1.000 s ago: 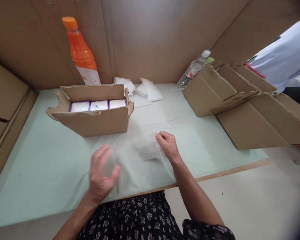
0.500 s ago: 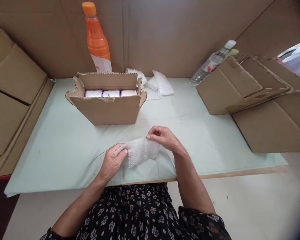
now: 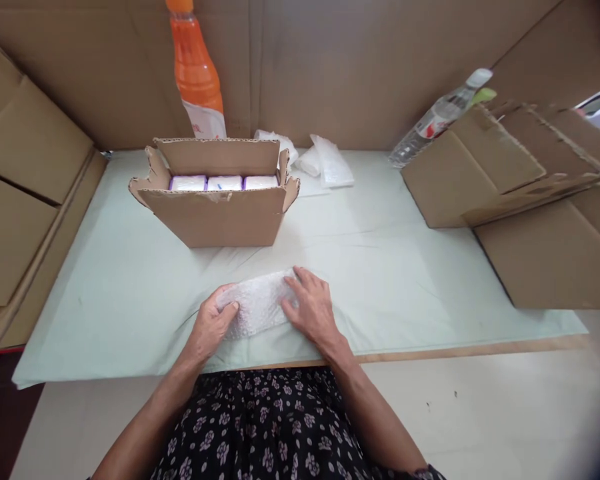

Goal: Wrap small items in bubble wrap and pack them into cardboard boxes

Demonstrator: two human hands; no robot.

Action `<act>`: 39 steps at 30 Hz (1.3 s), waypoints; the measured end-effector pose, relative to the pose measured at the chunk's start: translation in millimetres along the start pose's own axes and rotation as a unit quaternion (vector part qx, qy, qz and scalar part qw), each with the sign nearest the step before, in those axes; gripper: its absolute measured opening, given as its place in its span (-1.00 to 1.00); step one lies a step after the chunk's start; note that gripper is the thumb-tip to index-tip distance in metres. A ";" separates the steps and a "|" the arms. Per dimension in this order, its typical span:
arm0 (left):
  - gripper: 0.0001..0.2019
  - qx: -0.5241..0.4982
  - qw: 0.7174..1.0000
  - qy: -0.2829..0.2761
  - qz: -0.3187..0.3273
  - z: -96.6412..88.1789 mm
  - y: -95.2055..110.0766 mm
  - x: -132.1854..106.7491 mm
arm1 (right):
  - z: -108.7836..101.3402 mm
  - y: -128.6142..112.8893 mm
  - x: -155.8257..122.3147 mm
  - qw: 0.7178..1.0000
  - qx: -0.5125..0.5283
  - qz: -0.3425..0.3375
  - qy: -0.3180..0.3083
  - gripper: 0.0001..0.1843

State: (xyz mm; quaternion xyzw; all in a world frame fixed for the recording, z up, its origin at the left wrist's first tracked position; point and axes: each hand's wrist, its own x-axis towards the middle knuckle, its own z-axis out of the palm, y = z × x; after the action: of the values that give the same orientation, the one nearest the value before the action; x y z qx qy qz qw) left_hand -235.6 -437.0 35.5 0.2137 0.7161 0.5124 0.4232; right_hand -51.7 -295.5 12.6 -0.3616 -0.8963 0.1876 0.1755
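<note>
The head view looks forward and down from the wearer's side of the table (image 3: 370,267), facing the open carton (image 3: 220,220) from fairly near. Patterned clothing (image 3: 275,427) lies nearer than the carton; a cardboard wall (image 3: 330,67) backs the view behind it. Far right of the carton, dark blurring makes the edge hard to read.

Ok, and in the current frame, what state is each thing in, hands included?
Left hand: closed on one end of the bubble wrap
Right hand: fingers on the other end, grip unclear
Bubble wrap: between the hands, contents unclear
Box with packs: open, flaps up
White packs: three, in a row inside
Orange bottle: capped, top cut off by frame
Clear bottle: capped
Bubble-wrap pieces: loose on the table
</note>
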 end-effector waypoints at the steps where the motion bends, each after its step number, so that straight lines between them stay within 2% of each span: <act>1: -0.55 0.012 1.000 0.003 0.009 -2.8 1.4 -0.1 | -1.7 5.3 1.7 1.000 0.009 0.006 0.020 -0.74; 4: -0.58 0.051 0.997 0.032 0.044 -14.7 4.1 3.2 | -14.2 26.5 4.9 0.995 0.053 0.047 0.068 -0.77; 6: -0.56 0.118 0.990 0.053 0.056 -24.0 4.6 8.3 | -22.2 40.0 4.5 0.993 0.064 0.074 0.061 -0.77; 8: -0.49 0.214 0.971 0.083 0.065 -32.8 5.0 12.8 | -27.7 49.2 2.9 0.993 0.049 0.092 0.058 -0.74; 10: -0.41 0.284 0.943 0.143 0.098 -39.2 7.3 13.8 | -31.6 51.3 1.8 0.990 0.025 0.102 0.093 -0.72; 12: -0.42 0.299 0.914 0.216 0.166 -41.0 12.2 10.8 | -33.4 43.6 3.2 0.985 0.016 0.091 0.144 -0.72; 13: -0.46 0.291 0.907 0.233 0.198 -39.4 15.0 8.8 | -32.6 35.8 5.2 0.985 0.022 0.074 0.157 -0.74; 14: -0.52 0.276 0.909 0.224 0.216 -36.1 17.5 7.3 | -30.2 25.8 8.0 0.986 0.033 0.047 0.157 -0.75; 15: -0.57 0.257 0.923 0.186 0.218 -31.3 19.2 7.1 | -26.0 14.4 11.1 0.989 0.044 0.012 0.142 -0.75; 18: -0.69 0.165 0.978 0.018 0.127 -14.4 17.1 16.9 | -5.8 -13.5 17.3 0.992 0.039 -0.114 0.021 -0.71; 19: -0.70 0.139 0.986 -0.006 0.095 -10.4 14.4 22.9 | 0.9 -15.8 16.4 0.988 0.025 -0.149 -0.024 -0.69; 21: -0.66 0.093 0.995 -0.008 0.047 -7.8 9.0 34.8 | 8.5 -4.4 9.0 0.982 -0.010 -0.173 -0.074 -0.64; 23: -0.59 0.040 0.999 -0.009 0.016 -11.8 6.1 41.2 | 5.0 24.6 -3.3 0.989 -0.046 -0.129 -0.048 -0.61; 26: -0.59 -0.027 0.999 -0.047 -0.002 -23.6 8.2 37.1 | -17.1 70.6 -16.7 0.993 -0.087 -0.015 0.081 -0.66; 28: -0.64 -0.034 0.999 0.001 0.036 -33.3 11.8 32.8 | -32.8 81.5 -13.6 0.986 -0.072 0.025 0.150 -0.67; 29: -0.66 -0.031 0.996 0.057 0.065 -38.7 14.0 33.0 | -38.0 78.8 -7.2 0.985 -0.046 0.031 0.165 -0.68; 31: -0.63 -0.019 0.973 0.194 0.123 -50.2 19.5 40.8 | -40.4 61.0 15.9 0.987 0.030 0.023 0.157 -0.67; 33: -0.52 -0.003 0.947 0.277 0.160 -60.4 26.7 57.4 | -33.0 36.0 50.0 0.986 0.116 0.015 0.116 -0.57; 34: -0.46 0.002 0.944 0.283 0.171 -63.8 30.8 67.4 | -27.1 24.3 68.9 0.984 0.154 0.016 0.090 -0.50; 36: -0.45 0.007 0.950 0.254 0.182 -65.8 38.7 86.1 | -15.0 7.2 104.2 0.977 0.211 0.021 0.038 -0.41; 39: -0.58 0.005 0.959 0.212 0.190 -55.7 44.9 102.8 | -5.2 1.7 134.4 0.967 0.254 0.018 -0.004 -0.45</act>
State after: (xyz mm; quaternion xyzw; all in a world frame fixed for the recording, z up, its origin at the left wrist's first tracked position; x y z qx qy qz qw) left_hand -343.9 -374.5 43.3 0.2340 0.7381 0.6133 0.1558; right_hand -139.4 -197.4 40.4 -0.3208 -0.8128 0.4139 0.2551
